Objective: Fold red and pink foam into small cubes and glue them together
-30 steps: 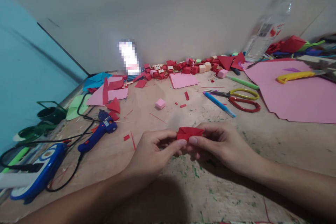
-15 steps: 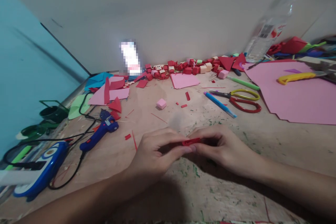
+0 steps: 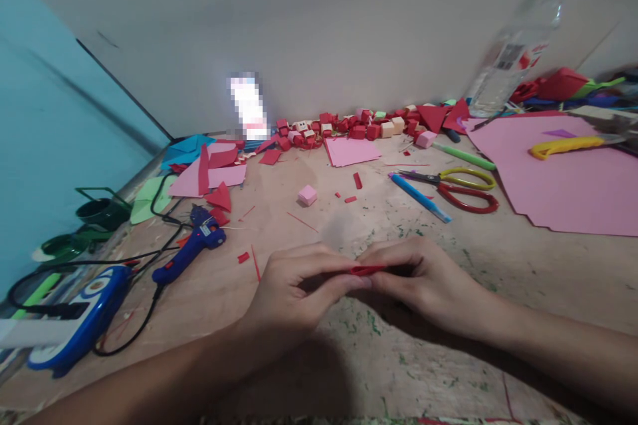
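A small folded piece of red paper [image 3: 367, 269] is pinched between both hands, low over the middle of the table. My left hand [image 3: 306, 285] grips its left end between thumb and fingers. On its right end, the thumb and fingers of my right hand [image 3: 423, 279] are closed. The two hands nearly touch, and the fingers hide part of the paper. Beyond them a pink paper cube [image 3: 308, 195] sits on the wood, with small red paper scraps [image 3: 357, 180] beside it.
A blue glue gun [image 3: 192, 249] with a cord lies at left, near a blue power strip [image 3: 82, 319]. Scissors [image 3: 466, 189] and a blue pen [image 3: 420, 197] lie at right, by pink sheets [image 3: 578, 186]. Many paper cubes [image 3: 359, 131] line the wall; a bottle [image 3: 518, 53] stands there.
The red paper has tilted slightly between my fingers and shifted a little to the right. Both hands keep their pinch and have barely moved.
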### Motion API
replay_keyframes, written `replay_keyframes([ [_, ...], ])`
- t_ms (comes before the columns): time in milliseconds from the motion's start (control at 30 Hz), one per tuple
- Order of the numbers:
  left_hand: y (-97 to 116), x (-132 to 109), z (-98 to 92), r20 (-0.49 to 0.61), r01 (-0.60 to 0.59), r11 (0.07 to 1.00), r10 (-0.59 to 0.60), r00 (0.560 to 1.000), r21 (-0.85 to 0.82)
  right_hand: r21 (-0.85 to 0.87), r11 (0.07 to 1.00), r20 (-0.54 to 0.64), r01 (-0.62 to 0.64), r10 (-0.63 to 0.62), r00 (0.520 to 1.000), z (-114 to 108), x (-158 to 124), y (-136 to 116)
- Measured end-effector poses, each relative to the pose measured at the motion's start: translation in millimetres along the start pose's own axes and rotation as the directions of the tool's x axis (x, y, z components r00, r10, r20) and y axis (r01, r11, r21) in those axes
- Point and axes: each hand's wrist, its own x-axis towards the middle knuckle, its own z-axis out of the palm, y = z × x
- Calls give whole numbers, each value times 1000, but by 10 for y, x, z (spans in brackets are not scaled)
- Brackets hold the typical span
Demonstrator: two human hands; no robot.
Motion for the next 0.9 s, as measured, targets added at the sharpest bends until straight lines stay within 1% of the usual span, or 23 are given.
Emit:
replay_keyframes([
  [100, -9, -6, -1, -10, -12, 999, 12, 1000, 36, -3, 1000, -7, -9, 9, 1000, 14, -4, -4],
  [200, -21, -12, 3, 5, -13, 998, 13, 1000, 58, -10, 1000, -7, -29, 29, 1000, 37, -11, -6],
  [233, -24, -12, 4, 6, -11, 998, 11, 1000, 65, -17, 1000, -13, -17, 17, 1000, 42, -13, -6],
  [300, -27, -11, 1, 4, -10, 997, 10, 1000, 82, -47, 997, -45, 54, -56, 997, 45, -20, -10],
  [400, -23, -9, -10, 1, -27, 992, 28, 1000, 126, -98, 976, -129, 194, -206, 970, 40, -32, -20],
  [467, -15, -10, -18, 0, -44, 988, 44, 999, 145, -95, 969, -164, 228, -241, 957, 37, -40, -24],
  [633, -14, -23, -15, 2, -48, 990, 49, 999, 132, -45, 973, -155, 224, -229, 961, 42, -52, -13],
  [800, -30, -32, -7, 4, -10, 995, 9, 1000, 99, -54, 974, -153, 220, -226, 962, 48, -54, -12],
  [900, -11, -14, -8, 7, 36, 996, -36, 999, 77, -43, 979, -151, 201, -206, 967, 59, -50, -27],
])
